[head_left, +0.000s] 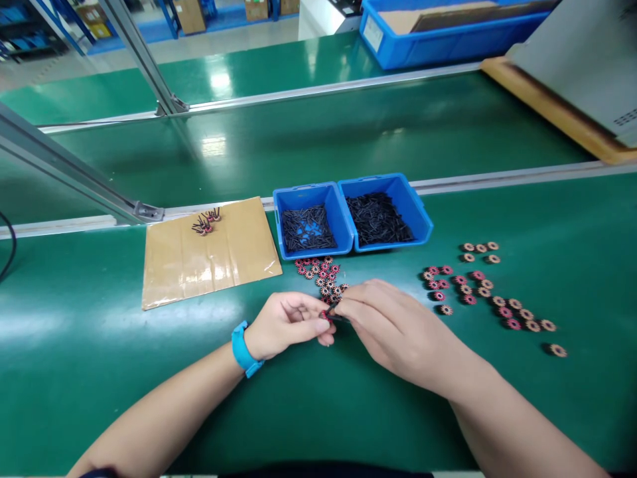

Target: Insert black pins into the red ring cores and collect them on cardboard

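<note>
Between thumb and fingers, my left hand (293, 323) pinches a small red wound motor core (325, 316). Thin black sleeves (339, 318) stick out from that core towards the right. My right hand (393, 325) is closed at the sleeves, its fingertips touching them and partly hiding them. Just beyond both hands lies a cluster of red and copper motor cores (326, 275). Behind this cluster stand two blue bins; the left bin (318, 253) holds thin black sleeves, and the right bin (423, 222) holds a deeper heap of black sleeves.
On the left, a brown cardboard sheet (229, 255) carries a few cores with black sleeves attached. More cores (468, 289) are scattered over the green table (348, 425) to the right. A metal frame post (64, 159) rises at left, and a grey box (577, 73) stands at back right.
</note>
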`<state>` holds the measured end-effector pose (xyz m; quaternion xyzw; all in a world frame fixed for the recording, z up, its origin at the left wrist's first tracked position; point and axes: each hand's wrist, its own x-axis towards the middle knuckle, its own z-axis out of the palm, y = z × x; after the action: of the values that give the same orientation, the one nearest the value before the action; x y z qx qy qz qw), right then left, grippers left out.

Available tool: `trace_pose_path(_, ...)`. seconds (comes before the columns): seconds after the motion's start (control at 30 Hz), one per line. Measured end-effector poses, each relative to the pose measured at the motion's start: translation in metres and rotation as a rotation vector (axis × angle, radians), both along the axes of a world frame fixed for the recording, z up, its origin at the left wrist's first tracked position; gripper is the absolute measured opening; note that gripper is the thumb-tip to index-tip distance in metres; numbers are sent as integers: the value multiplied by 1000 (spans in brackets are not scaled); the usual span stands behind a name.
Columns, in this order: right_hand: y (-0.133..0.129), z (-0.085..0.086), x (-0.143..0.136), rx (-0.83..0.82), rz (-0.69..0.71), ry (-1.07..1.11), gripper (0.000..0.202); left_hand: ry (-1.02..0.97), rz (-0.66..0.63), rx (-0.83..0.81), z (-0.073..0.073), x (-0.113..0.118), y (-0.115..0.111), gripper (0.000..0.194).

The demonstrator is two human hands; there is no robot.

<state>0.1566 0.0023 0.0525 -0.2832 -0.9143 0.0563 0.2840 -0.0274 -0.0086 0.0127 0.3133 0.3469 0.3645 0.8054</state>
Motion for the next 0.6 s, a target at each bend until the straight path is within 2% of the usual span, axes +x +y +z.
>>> trace_pose_path(0.17,2,-3,5,-41,-25,165,19,19,33,11,-3,-1,1,25)
trace_pose_path(0.37,8,-15,17,-129,-342,507,24,-4,91,41,-5,0,1,26)
trace_pose_path(0.43,10,-18,19,-120,-392,551,21,3,125,59,-2,0,4,28)
trace_pose_path(0.53,13,-18,19,-70,-377,534,18,82,209,145,6,-13,16,30)
trace_pose_path(0.6,16,-18,18,-26,-355,498,15,251,287,260,11,-33,29,30)
